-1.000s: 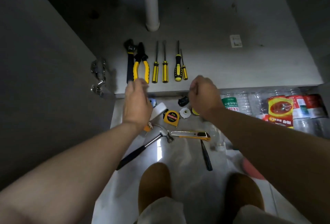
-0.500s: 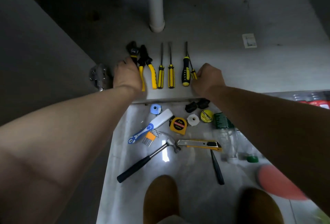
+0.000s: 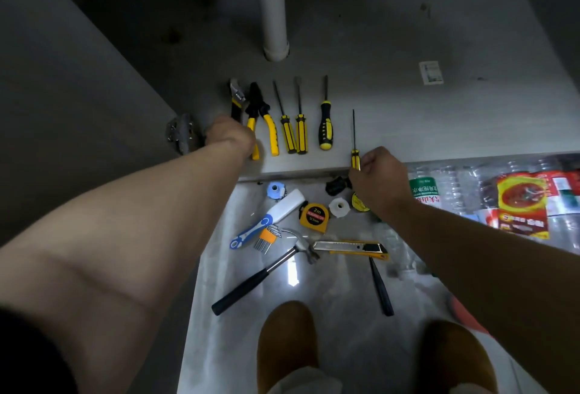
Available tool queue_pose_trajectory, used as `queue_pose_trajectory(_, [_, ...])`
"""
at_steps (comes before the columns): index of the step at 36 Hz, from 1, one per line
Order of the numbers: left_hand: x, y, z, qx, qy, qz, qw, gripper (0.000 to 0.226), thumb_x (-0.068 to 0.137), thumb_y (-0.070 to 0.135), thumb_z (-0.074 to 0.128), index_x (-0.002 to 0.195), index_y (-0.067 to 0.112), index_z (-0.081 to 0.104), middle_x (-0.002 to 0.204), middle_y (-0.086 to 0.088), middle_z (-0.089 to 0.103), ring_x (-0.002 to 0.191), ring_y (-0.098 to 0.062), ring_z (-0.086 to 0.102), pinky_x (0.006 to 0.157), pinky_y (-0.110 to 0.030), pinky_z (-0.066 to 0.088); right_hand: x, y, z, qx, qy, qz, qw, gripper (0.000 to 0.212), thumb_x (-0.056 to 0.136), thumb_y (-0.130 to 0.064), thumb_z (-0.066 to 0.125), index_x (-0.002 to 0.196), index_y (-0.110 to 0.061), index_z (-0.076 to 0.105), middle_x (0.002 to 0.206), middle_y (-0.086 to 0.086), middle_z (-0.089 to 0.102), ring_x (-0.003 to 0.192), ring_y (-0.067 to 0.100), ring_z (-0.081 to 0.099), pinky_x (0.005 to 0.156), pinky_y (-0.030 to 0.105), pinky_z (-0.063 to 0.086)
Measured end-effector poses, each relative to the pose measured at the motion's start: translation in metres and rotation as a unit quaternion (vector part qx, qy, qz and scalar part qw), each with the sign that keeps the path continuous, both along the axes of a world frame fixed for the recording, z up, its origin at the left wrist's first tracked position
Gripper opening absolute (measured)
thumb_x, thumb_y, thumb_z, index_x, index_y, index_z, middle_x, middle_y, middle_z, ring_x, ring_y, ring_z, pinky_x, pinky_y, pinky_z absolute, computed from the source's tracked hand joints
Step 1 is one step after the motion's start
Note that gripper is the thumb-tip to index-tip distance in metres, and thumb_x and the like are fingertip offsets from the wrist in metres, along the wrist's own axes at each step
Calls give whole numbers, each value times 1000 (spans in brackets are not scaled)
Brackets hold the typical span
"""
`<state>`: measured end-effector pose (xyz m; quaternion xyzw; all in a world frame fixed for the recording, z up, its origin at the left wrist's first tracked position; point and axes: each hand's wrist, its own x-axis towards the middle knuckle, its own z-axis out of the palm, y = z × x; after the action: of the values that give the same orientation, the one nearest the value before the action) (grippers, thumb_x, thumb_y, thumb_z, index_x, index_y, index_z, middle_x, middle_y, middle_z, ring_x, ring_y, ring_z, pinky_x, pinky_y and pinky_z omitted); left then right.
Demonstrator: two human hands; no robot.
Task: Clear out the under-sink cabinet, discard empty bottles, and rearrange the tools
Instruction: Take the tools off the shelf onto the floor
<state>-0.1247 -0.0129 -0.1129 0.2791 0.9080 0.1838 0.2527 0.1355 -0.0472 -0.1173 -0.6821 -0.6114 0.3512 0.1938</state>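
On the grey cabinet floor [image 3: 408,111] tools lie in a row: an adjustable wrench [image 3: 235,100], yellow-handled pliers [image 3: 265,120], two yellow-and-black screwdrivers [image 3: 287,136] and a larger black-handled screwdriver [image 3: 325,128]. My left hand [image 3: 230,136] is curled over the wrench's handle and hides it, along with part of the pliers' left handle. My right hand [image 3: 379,170] pinches the handle of a thin small screwdriver [image 3: 354,139] at the cabinet's front edge, to the right of the row.
A white drain pipe [image 3: 273,17] stands behind the row. On the floor lie a hammer [image 3: 266,268], a tape measure [image 3: 314,217], a utility knife [image 3: 351,247], hex keys [image 3: 266,236] and small parts. Plastic bottles [image 3: 455,189] and a red packet [image 3: 522,205] lie right. My shoes [image 3: 285,346] are below.
Both hands reached from the floor up to the tool row. The small screwdriver has moved away from the black-handled one, rightward and toward the front edge, held by my right hand.
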Motion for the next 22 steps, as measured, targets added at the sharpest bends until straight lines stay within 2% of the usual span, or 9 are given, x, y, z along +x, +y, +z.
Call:
queue_pose_trajectory(3, [9,-18,2,65,-20,24,997,28,95,13,54,121,3,55,127,-22,61,117,-41,59,94,-41,50,7,-18,2,-16,14,0,1000,16,83,-11,69,84,-17,54,78,4,61,72,21,61,58,26,46])
queue_pose_trajectory(5, [19,-36,5,118,-29,10,993,22,93,8,51,115,3,54,118,-23,62,110,-41,60,92,-44,51,12,-34,3,-36,9,8,999,17,82,-12,71,85,-14,54,78,5,62,71,22,62,59,26,46])
queue_pose_trajectory(7, [33,-60,6,151,-22,-39,988,18,93,5,51,110,4,56,110,-21,62,104,-40,59,90,-48,50,18,-53,3,-54,6,15,998,20,82,-14,71,87,-13,52,79,7,62,73,25,63,63,31,50])
queue_pose_trajectory(10, [55,-106,3,183,-16,-157,970,17,91,7,49,105,14,55,105,-12,58,97,-32,56,82,-45,48,31,-85,2,-82,-16,31,996,20,81,-14,68,82,-15,48,73,5,58,71,26,60,62,31,45])
queue_pose_trajectory(12, [68,-138,-3,170,-34,-239,955,21,89,13,46,105,25,52,103,-3,57,94,-26,56,79,-42,48,41,-107,0,-112,-54,49,991,18,81,-14,65,81,-17,47,71,2,57,75,27,59,65,32,45])
queue_pose_trajectory(15, [81,-177,-18,112,-44,-357,926,32,84,15,47,113,25,56,108,-5,62,102,-28,58,86,-43,50,57,-134,-3,-163,-93,80,979,15,82,-16,61,89,-15,48,83,8,62,82,32,64,67,35,50])
queue_pose_trajectory(19, [86,-213,-37,48,-83,-411,906,31,78,34,40,103,32,59,98,7,63,93,-20,60,79,-38,51,79,-159,-11,-242,-156,113,951,20,88,-23,60,101,-14,48,107,15,66,105,33,62,77,31,44])
queue_pose_trajectory(22, [79,-230,-54,-2,-84,-423,902,27,82,33,47,106,29,59,99,4,61,94,-20,58,82,-40,50,91,-170,-16,-296,-189,120,929,31,94,-31,58,116,-10,50,121,12,62,114,30,58,81,29,42])
